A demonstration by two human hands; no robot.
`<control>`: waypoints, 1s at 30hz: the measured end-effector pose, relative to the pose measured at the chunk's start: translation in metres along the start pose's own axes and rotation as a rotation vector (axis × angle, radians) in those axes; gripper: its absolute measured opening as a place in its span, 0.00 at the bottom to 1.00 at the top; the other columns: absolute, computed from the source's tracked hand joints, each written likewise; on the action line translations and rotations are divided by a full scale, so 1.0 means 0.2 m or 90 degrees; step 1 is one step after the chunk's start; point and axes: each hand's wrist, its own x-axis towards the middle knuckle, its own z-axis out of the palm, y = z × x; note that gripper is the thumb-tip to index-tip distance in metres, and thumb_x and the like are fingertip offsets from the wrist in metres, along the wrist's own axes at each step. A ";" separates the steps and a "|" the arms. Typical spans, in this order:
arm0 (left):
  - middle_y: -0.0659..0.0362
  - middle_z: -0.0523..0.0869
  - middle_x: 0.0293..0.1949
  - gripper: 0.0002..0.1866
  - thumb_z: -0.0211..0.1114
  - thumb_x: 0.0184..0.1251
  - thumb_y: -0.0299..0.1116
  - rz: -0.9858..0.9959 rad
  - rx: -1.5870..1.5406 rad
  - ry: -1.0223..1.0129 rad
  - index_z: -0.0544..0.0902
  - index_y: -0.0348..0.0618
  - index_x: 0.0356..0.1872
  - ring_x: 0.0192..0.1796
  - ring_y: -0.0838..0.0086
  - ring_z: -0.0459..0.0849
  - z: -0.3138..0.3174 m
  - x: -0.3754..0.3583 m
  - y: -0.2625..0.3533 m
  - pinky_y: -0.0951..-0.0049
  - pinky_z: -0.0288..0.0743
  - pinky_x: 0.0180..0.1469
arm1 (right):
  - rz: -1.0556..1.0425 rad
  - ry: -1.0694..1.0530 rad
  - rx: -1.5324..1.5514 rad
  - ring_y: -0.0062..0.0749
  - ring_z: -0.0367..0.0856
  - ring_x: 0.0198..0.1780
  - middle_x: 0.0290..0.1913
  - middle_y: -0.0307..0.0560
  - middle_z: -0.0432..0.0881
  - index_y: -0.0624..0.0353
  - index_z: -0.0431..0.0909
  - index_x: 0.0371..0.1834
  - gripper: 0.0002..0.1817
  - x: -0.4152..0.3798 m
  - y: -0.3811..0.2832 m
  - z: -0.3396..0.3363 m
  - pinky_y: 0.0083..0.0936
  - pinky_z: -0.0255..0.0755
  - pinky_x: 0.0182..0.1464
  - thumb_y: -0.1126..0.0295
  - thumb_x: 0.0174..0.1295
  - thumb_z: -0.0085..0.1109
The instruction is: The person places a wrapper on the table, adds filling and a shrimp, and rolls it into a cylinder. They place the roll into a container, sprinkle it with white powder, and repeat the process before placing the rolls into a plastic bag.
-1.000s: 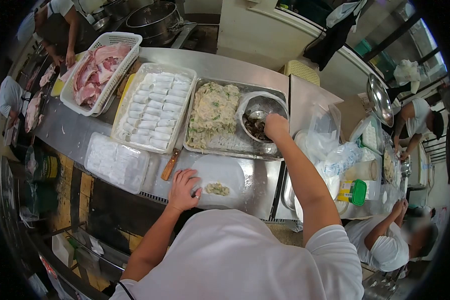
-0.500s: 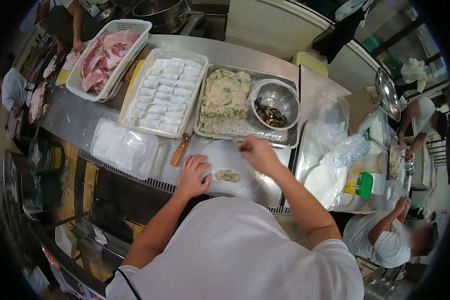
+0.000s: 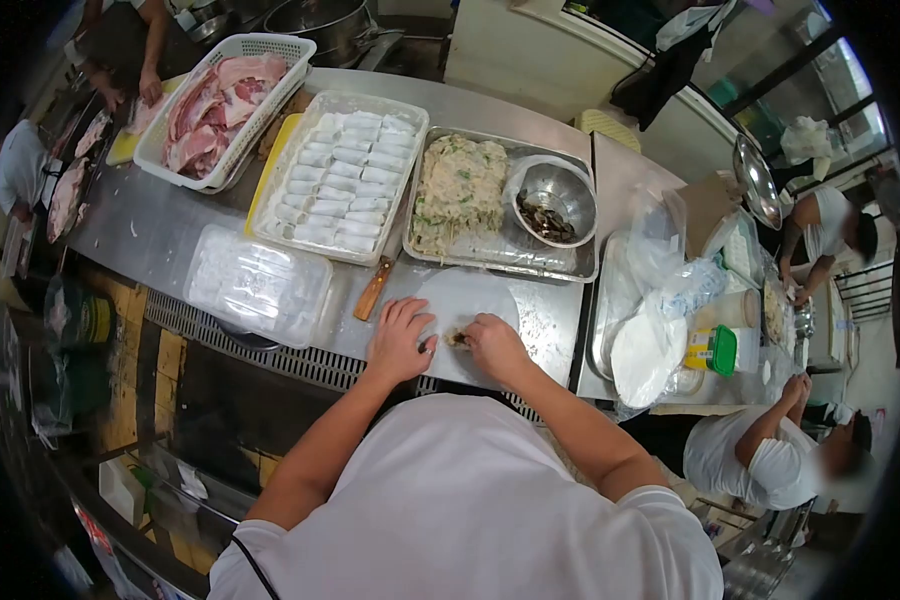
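A thin round translucent wrapper sheet (image 3: pixel 487 292) lies on the steel counter in front of me. A small mound of pale filling (image 3: pixel 452 342) sits on its near part, partly covered by my right hand. My left hand (image 3: pixel 400 340) rests open at the sheet's left edge, fingers stretched out. My right hand (image 3: pixel 498 348) has its fingertips pinched on a small dark piece at the filling; what kind it is I cannot make out. Farther back, a steel bowl (image 3: pixel 560 185) with similar dark pieces stands in a metal tray (image 3: pixel 542 262) beside a big block of filling (image 3: pixel 460 185).
A wooden-handled knife (image 3: pixel 372 292) lies left of the sheet. White rolls (image 3: pixel 345 170) fill a plastic tray behind it. A clear lidded container (image 3: pixel 260 285), a basket of raw meat (image 3: pixel 225 110) and a green-lidded tub (image 3: pixel 722 350) stand around. Co-workers are at both sides.
My right hand has come down and left from the sheet's right side to the filling, bringing a dark piece. My left hand stays at the sheet's edge. The view has shifted slightly.
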 end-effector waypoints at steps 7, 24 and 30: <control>0.44 0.78 0.65 0.28 0.71 0.65 0.33 -0.100 -0.069 0.064 0.77 0.33 0.65 0.68 0.45 0.73 0.08 0.00 -0.06 0.46 0.64 0.75 | 0.238 0.232 0.142 0.49 0.90 0.45 0.48 0.59 0.90 0.68 0.88 0.51 0.16 -0.07 0.09 -0.01 0.39 0.85 0.48 0.81 0.65 0.53; 0.42 0.78 0.66 0.26 0.68 0.69 0.30 -0.100 -0.073 0.048 0.75 0.33 0.66 0.67 0.42 0.73 0.07 0.02 -0.09 0.48 0.67 0.72 | 0.114 0.204 0.247 0.40 0.93 0.46 0.86 0.59 0.60 0.47 0.42 0.91 0.52 0.13 0.40 0.06 0.34 0.84 0.43 0.85 0.63 0.51; 0.43 0.81 0.58 0.26 0.70 0.67 0.30 -0.166 0.070 0.052 0.77 0.34 0.65 0.60 0.44 0.76 0.12 0.07 -0.03 0.48 0.70 0.66 | 0.396 0.249 0.148 0.59 0.91 0.49 0.50 0.62 0.91 0.64 0.79 0.71 0.32 -0.17 0.17 -0.09 0.46 0.83 0.56 0.67 0.61 0.64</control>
